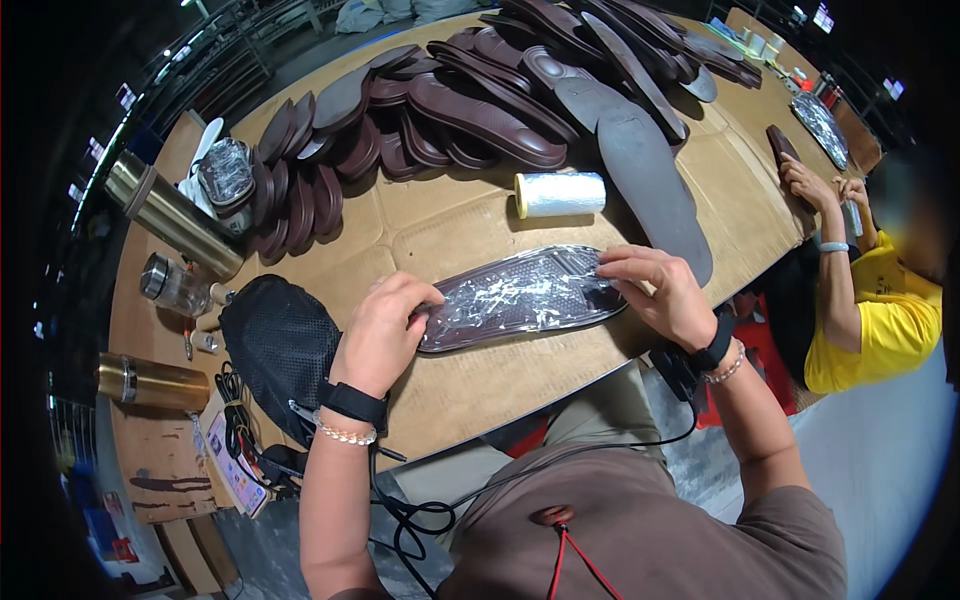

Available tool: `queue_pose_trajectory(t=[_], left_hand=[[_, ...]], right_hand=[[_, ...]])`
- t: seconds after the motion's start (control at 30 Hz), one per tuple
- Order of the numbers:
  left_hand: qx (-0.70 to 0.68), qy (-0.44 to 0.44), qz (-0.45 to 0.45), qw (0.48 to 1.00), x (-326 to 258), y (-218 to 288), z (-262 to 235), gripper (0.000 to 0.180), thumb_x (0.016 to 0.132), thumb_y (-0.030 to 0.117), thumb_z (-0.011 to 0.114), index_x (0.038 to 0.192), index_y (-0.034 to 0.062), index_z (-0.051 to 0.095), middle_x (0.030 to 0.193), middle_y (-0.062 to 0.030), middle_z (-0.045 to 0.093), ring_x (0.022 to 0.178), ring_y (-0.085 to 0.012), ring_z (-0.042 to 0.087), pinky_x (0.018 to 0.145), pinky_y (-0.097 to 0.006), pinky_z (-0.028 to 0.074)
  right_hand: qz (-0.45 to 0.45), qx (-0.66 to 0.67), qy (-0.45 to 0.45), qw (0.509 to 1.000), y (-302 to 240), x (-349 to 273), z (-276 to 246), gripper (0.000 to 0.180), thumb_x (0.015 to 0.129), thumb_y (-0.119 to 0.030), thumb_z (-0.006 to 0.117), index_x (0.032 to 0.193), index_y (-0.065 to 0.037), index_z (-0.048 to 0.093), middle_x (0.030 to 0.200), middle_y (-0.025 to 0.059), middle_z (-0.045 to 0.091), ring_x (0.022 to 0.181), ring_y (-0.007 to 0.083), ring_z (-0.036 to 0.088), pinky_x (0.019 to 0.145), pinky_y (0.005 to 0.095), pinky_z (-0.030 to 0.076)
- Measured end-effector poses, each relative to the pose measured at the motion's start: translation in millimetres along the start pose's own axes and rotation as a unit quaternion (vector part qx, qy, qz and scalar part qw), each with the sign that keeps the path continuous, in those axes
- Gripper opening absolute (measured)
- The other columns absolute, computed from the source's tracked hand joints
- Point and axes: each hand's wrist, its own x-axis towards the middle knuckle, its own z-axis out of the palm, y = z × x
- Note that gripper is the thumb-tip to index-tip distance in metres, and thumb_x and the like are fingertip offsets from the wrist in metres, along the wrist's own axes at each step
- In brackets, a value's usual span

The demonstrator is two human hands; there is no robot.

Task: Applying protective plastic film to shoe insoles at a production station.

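In the head view, a dark brown shoe sole with a patterned upper surface, covered by shiny clear plastic film (520, 297), lies flat on the table covered with tan cardboard (440, 235), just in front of the person. Its long axis goes from left to right across the body, with the right end a little farther from the person than the left end. Which end is the toe, I cannot tell surely.

The left forearm rises from the lower edge almost straight, and its wrist wears a black band (355, 403). The right forearm comes from the lower right and slants inward to the sole.

The left hand (385, 325) is at the left end, with bent fingers; forefinger and thumb are slightly apart and touch the edge. The right hand (672, 300) is over the right end, palm down, its fingers curved and their tips on the film. If either hand pinches the film firmly, I cannot tell.

Behind the sole lies a silvery film roll with a yellow rim (565, 195); to its right is a long flat grey insole (650, 190). A black mesh bag (280, 335) is beside the left hand.
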Motion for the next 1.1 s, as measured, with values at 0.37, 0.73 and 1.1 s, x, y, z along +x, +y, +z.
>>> queue_pose_trajectory(t=[0.37, 0.73, 1.1], left_hand=[[0.055, 0.042, 0.003, 0.998, -12.7, -1.9, 3.1, 0.014, 0.079, -0.007, 0.072, 0.090, 0.0015, 0.072, 0.089, -0.0130, 0.068, 0.085, -0.0331, 0.068, 0.076, -0.041, 0.055], [0.148, -0.002, 0.044, 0.988, -7.5, 60.2, 12.8, 0.041, 0.082, 0.005, 0.071, 0.123, 0.0009, 0.069, 0.139, -0.0171, 0.061, 0.132, -0.0371, 0.055, 0.113, -0.045, 0.044], [0.146, -0.125, 0.010, 0.981, -14.2, 66.0, 77.1, 0.110, 0.080, 0.052, 0.075, 0.161, -0.0051, 0.027, 0.169, -0.0270, 0.022, 0.159, -0.0456, 0.017, 0.123, -0.069, 0.014]], right_hand=[[-0.004, -0.172, -0.112, 0.979, -5.3, -25.1, -3.5, 0.037, 0.097, -0.010, 0.067, 0.134, -0.006, 0.067, 0.138, 0.0117, 0.067, 0.139, 0.0293, 0.056, 0.119, 0.0525, 0.037], [-0.035, -0.210, -0.159, 0.964, -45.1, -13.0, -3.5, 0.086, 0.099, -0.047, 0.062, 0.163, 0.000, 0.027, 0.166, 0.0209, 0.034, 0.158, 0.0381, 0.026, 0.128, 0.0554, 0.017], [-0.142, -0.203, -0.182, 0.952, -29.6, 9.9, 63.8, 0.112, 0.094, -0.078, 0.048, 0.158, 0.013, 0.027, 0.163, 0.0325, 0.032, 0.154, 0.0445, 0.031, 0.126, 0.0525, 0.025]])
